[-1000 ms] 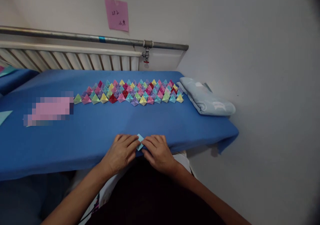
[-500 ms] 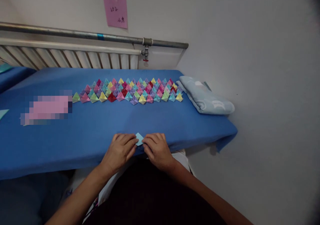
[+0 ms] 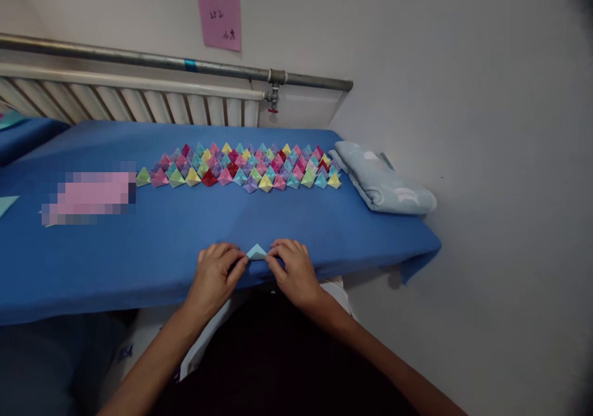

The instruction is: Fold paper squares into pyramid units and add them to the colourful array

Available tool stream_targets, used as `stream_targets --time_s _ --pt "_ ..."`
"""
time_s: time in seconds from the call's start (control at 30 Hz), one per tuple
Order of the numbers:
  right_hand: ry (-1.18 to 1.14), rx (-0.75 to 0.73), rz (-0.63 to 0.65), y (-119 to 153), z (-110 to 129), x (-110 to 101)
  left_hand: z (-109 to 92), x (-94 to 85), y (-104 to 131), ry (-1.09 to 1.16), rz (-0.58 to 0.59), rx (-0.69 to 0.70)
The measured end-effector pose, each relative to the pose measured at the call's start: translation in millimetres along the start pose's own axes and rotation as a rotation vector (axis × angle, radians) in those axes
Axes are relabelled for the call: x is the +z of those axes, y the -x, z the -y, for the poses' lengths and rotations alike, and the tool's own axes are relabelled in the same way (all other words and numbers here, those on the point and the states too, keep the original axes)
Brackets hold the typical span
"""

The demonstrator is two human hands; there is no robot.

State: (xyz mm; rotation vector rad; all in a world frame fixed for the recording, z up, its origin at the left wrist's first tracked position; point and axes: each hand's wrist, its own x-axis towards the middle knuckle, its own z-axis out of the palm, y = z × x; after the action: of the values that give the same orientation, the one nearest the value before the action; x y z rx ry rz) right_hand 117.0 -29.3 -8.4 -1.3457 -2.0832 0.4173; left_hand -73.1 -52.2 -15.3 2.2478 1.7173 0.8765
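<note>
A small light-blue piece of origami paper (image 3: pixel 257 253), folded to a triangle with its peak pointing away from me, is held at the near edge of the blue-covered table. My left hand (image 3: pixel 217 274) pinches its left corner between thumb and fingers. The right corner is pinched by my right hand (image 3: pixel 294 271). Beyond the hands, several rows of folded paper pieces (image 3: pixel 251 184) in pink, yellow, green, purple, red and blue stand close together.
A folded pale-blue patterned cloth (image 3: pixel 386 184) lies at the right end of the blue cloth-covered table (image 3: pixel 176 249). Left of the rows is a blurred pink patch (image 3: pixel 95 197). Behind the table run a radiator (image 3: pixel 152 104) and a metal pipe (image 3: pixel 222 69); a wall rises at right.
The light-blue paper has gone from a diamond shape to a triangle, its near half folded away. My hands have moved slightly apart, and the camera view has shifted a little.
</note>
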Motion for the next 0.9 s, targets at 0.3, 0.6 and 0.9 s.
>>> stream_targets --time_s 0.3,0.6,0.9 --pt "0.049 0.025 -0.007 -2.9 1.1 1.7 -3.0 1.9 -5.4 -0.076 0.003 -0.028" --pt "0.088 0.040 0.014 -5.1 1.4 0.8 -8.2 2.3 -11.2 -0.204 0.064 -0.052" --pt "0.088 0.055 0.016 -7.1 4.1 0.4 -8.9 2.8 -18.7 -0.278 0.060 -0.040"
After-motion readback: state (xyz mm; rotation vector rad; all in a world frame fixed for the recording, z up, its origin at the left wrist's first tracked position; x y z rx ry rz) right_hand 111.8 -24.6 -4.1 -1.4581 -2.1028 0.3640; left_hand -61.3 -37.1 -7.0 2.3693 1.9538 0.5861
